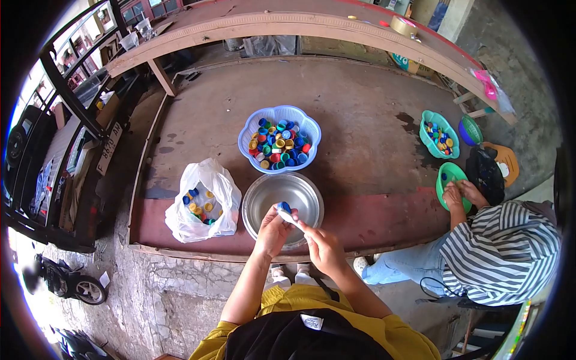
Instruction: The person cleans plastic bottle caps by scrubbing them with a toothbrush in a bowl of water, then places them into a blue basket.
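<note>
Over a steel bowl (252, 201), my left hand (273, 233) is closed on a blue bottle cap (284, 207). My right hand (324, 247) grips a narrow white tool (290, 217), whose far end lies against or just beside the cap; its exact kind is too small to make out. Behind the bowl stands a lilac plastic basket (247, 129) heaped with bottle caps (281, 144) in several colours. To the left, a white plastic bag (223, 186) sits open with blue, yellow and green caps inside.
At the right, a person in a striped top (510, 252) has both hands in a green bowl (443, 180). A teal basket (427, 141) of caps, a black bag (485, 174) and a purple-green bowl (470, 129) are nearby. A wooden bench (288, 21) spans the back.
</note>
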Available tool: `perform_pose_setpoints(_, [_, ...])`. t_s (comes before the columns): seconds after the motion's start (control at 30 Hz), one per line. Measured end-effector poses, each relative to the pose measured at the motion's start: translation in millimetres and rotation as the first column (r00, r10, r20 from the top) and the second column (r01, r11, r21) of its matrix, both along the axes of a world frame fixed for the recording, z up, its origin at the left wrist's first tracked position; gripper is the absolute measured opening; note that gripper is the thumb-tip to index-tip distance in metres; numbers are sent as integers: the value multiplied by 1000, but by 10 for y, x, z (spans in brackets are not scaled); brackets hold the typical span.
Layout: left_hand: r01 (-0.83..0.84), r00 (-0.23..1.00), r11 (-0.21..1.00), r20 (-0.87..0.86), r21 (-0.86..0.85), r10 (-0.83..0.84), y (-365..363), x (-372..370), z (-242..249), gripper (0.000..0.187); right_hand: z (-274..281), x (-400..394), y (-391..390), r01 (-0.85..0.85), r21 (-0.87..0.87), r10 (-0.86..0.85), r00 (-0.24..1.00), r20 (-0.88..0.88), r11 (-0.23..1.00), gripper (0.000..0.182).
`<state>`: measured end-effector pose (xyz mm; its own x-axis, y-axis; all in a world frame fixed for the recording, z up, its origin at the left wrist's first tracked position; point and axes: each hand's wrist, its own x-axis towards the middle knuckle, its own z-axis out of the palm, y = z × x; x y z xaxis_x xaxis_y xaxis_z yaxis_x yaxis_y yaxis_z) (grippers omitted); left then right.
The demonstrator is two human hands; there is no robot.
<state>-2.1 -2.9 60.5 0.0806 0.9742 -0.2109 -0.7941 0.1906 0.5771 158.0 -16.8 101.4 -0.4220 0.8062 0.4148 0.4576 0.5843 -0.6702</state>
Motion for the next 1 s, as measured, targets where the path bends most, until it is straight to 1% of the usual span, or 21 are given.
perform_pose_setpoints(0.03, [26,1000,998,3,56,-26,23,-30,-75,16,-61,-28,21,31,24,-28,992,-127,999,29])
perform_pose_setpoints(0.07, [50,999,993,6,111,-51,27,-54,-119,16,-45,-47,18,78,-10,-79,984,-159,997,29])
perform_pose_setpoints(0.1, [59,998,997,-11,55,-58,11,-65,-62,13,-17,-65,40,121,-40,-126,974,-190,992,29])
perform_pose_setpoints(0.13, [50,999,998,15,24,-51,5,-63,3,11,4,-83,33,163,-78,-177,959,-220,983,29])
perform_pose_setpoints(0.17, [44,998,999,40,-13,-44,-8,-53,60,10,15,-79,-11,123,-77,-137,967,-214,989,29])
perform_pose_setpoints(0.2, [39,997,998,66,-50,-36,-15,-48,75,9,-1,-122,-48,54,-24,-58,965,-254,998,28])
perform_pose_setpoints(0.23, [108,990,994,91,19,-109,17,-109,-113,10,-46,-142,-66,49,-6,-49,972,-228,999,28])
perform_pose_setpoints(0.27, [135,978,989,154,54,-142,16,-134,-185,11,-93,-156,-79,44,11,-41,979,-201,999,28])
perform_pose_setpoints(0.33, [180,938,976,276,126,-209,39,-157,-199,13,-24,-112,-57,213,-259,-245,964,-99,942,29])
perform_pose_setpoints(0.37, [196,910,971,342,139,-232,38,-159,-184,17,-78,-107,-41,242,-208,-275,950,-147,948,35])
perform_pose_setpoints(0.47, [206,941,978,271,19,-203,17,-167,-147,19,-93,-210,-197,118,12,-115,980,-164,993,37])
perform_pose_setpoints(0.5, [252,920,964,290,79,-265,25,-185,-162,19,-133,-234,-225,114,-54,-120,985,-124,992,31])
perform_pose_setpoints(0.53, [266,904,959,320,99,-284,25,-207,-204,19,-136,-242,-208,186,-96,-199,967,-158,978,32])
perform_pose_setpoints(0.6, [285,870,948,377,143,-318,36,-242,-257,18,-157,-199,-125,288,-238,-321,941,-109,927,31])
perform_pose_setpoints(0.63, [298,872,945,365,135,-327,31,-261,-237,16,-128,-219,-141,283,-142,-303,941,-150,949,28])
perform_pose_setpoints(0.73, [325,922,946,223,-1,-317,33,-272,-121,15,-54,-307,-226,120,-43,-123,990,-66,992,38])
perform_pose_setpoints(0.77, [341,909,940,246,27,-337,51,-275,-139,15,-176,-318,-167,179,-34,-182,973,-142,983,37])
perform_pose_setpoints(0.8, [354,895,934,270,53,-355,65,-278,-182,15,-124,-288,-86,266,-147,-278,958,-68,953,38])
perform_pose_setpoints(0.87, [371,868,923,314,105,-384,96,-293,-246,15,-46,-253,-11,298,-188,-316,946,-70,936,29])
perform_pose_setpoints(0.93, [374,886,927,282,40,-369,98,-296,-185,14,5,-300,-100,209,-73,-218,964,-153,975,30])
perform_pose_setpoints(1.0, [368,913,929,203,-39,-354,98,-308,-123,13,28,-322,-187,135,-151,-132,991,30,979,29])
